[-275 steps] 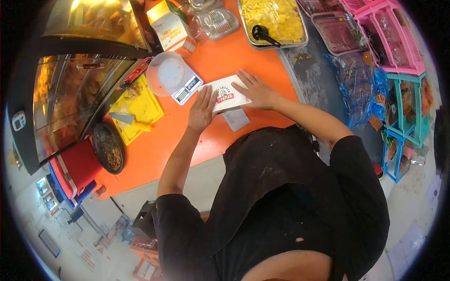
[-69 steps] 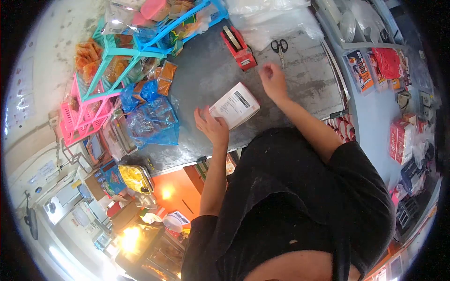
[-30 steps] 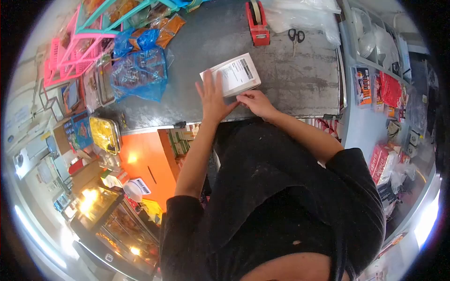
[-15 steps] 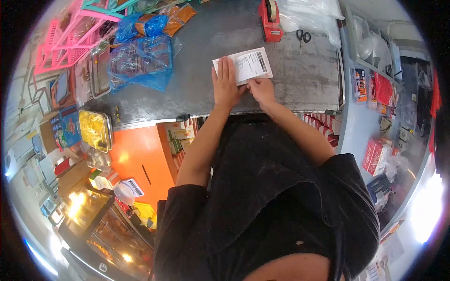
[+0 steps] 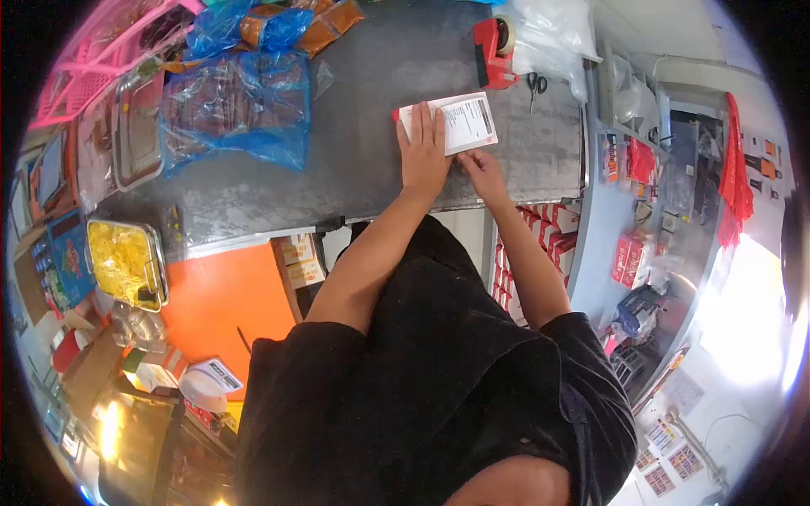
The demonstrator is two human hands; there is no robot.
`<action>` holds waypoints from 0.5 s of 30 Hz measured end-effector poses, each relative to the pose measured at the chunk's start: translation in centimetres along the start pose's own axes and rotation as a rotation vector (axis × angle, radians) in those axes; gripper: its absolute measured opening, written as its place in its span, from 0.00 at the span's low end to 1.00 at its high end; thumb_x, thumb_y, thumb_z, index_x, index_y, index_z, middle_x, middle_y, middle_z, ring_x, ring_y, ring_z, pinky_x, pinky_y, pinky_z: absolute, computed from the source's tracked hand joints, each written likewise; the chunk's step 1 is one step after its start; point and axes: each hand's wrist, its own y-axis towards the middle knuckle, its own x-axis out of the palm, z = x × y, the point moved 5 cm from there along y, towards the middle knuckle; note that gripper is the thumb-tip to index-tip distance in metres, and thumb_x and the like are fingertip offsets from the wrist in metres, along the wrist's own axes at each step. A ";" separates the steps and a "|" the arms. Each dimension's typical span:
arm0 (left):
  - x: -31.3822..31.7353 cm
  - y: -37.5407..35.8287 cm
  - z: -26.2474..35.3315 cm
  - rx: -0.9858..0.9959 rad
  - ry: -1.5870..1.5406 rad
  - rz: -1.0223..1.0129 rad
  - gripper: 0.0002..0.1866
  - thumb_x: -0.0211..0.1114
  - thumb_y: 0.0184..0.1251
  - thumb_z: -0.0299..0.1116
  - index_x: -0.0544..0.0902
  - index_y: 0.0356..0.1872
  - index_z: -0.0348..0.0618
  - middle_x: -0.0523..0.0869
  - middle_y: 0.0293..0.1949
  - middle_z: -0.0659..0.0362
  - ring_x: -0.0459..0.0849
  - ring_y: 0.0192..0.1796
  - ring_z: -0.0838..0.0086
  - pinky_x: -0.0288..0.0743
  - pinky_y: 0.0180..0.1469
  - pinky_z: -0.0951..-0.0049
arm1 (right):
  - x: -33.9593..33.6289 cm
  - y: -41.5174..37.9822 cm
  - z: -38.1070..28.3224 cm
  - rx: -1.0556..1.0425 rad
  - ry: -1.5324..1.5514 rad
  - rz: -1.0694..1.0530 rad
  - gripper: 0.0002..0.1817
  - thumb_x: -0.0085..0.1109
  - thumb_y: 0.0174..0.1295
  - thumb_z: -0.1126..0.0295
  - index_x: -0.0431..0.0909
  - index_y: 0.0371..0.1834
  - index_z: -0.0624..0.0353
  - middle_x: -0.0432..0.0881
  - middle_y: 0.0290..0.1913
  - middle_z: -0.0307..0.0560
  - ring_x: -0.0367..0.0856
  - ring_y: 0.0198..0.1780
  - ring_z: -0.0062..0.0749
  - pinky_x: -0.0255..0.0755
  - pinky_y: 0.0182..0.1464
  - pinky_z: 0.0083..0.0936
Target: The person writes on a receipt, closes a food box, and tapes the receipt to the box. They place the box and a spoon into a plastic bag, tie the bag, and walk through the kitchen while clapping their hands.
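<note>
A small flat white packet or box point(image 5: 469, 125) with a printed label and a red corner lies on the dark worktop point(image 5: 371, 101). My left hand point(image 5: 424, 153) rests flat on its left part, fingers stretched out and together over the surface. By the lower edge of the packet, my right hand point(image 5: 484, 175) has its thumb and fingers drawn together in a pinch. Its fingertips are close to the edge; whether they hold anything is too small to make out.
Beyond the packet stand a red tape dispenser point(image 5: 494, 55) and black scissors point(image 5: 536, 88). Blue plastic bags point(image 5: 240, 110) lie to the left, near pink baskets point(image 5: 101, 72). A tray of yellow food point(image 5: 125, 260) sits at the near left. White plastic bags point(image 5: 553, 38) lie at the back right.
The view has shifted and turned slightly. My right hand has drawn back a little from the packet's lower edge. My left hand stays flat on the packet, whose red corner now shows.
</note>
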 end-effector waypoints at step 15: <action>-0.4 0.1 2.3 0.094 0.195 -0.112 0.47 0.65 0.54 0.36 0.51 0.72 0.33 0.50 0.73 0.38 0.46 0.76 0.47 0.45 0.70 0.39 | -5.4 1.1 0.8 -0.507 -0.720 0.344 0.16 0.61 0.57 0.54 0.80 0.27 0.57 0.81 0.26 0.52 0.79 0.32 0.50 0.72 0.34 0.41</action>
